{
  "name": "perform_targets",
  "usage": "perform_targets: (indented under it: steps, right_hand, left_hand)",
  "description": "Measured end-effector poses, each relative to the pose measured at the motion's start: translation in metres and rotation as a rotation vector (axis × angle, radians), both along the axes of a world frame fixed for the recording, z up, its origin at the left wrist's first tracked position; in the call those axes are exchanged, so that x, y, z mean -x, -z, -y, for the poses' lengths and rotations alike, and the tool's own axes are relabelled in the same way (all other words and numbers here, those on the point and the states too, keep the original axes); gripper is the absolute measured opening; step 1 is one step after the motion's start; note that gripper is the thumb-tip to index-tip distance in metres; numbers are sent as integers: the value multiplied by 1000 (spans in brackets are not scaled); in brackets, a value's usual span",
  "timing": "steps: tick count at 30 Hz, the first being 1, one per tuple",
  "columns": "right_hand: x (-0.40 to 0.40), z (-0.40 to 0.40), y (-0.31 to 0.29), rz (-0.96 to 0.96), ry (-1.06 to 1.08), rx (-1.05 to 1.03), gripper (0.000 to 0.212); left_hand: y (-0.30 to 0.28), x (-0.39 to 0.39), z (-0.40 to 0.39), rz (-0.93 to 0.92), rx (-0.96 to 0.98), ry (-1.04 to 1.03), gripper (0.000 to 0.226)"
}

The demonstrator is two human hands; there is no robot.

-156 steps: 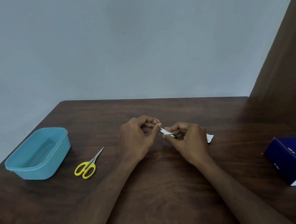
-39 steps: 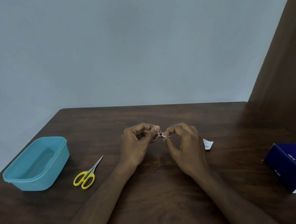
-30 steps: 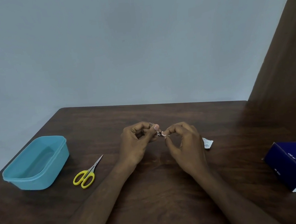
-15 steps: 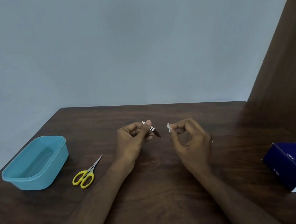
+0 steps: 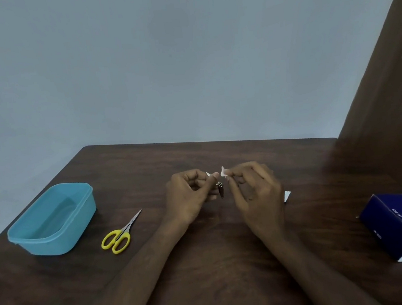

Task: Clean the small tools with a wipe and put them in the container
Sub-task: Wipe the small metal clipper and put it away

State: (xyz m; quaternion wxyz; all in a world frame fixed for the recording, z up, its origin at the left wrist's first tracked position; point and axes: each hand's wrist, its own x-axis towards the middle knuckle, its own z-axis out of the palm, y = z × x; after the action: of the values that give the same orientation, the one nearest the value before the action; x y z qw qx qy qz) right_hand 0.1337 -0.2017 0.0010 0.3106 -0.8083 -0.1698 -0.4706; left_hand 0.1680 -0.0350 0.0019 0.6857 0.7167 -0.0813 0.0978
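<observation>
My left hand (image 5: pixel 189 195) pinches a small metal nail clipper (image 5: pixel 221 190) between thumb and fingers, its free end hanging down above the middle of the table. Just right of it, my right hand (image 5: pixel 256 191) pinches a small white wipe (image 5: pixel 224 172) at its fingertips. A narrow gap separates wipe and clipper. Small yellow-handled scissors (image 5: pixel 119 235) lie on the table to the left. The teal plastic container (image 5: pixel 50 220) stands at the far left with nothing visible inside.
The dark wooden table (image 5: pixel 206 263) ends at a grey wall behind. A torn white wipe wrapper (image 5: pixel 287 196) lies just behind my right hand. A dark blue box (image 5: pixel 401 225) sits at the right edge, beside a brown panel.
The hands were together with the wipe on the clipper, then drew apart. The clipper has since turned in my left hand and hangs downward, and my right hand has come back closer with the wipe.
</observation>
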Motion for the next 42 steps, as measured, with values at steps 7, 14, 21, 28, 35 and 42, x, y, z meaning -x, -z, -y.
perform_targets:
  steps: [7, 14, 21, 28, 35, 42]
  right_hand:
    - [-7, 2, 6, -104, 15, 165, 14]
    - [-8, 5, 7, -107, 23, 267, 18]
    - [-7, 6, 6, -58, 11, 307, 20]
    - [-3, 4, 1, 63, 35, 300, 21]
    - [-9, 2, 4, -62, 19, 448, 22]
    - [1, 3, -2, 41, 32, 190, 15]
  left_hand:
    - [-2, 4, 1, 60, -94, -32, 24]
    - [-3, 4, 0, 75, -115, -52, 25]
    - [-3, 4, 1, 70, -113, -69, 26]
    - [-3, 4, 0, 61, -139, -106, 28]
    - [-6, 2, -1, -1, -59, -123, 28]
    - [-5, 3, -1, 34, -34, -78, 26]
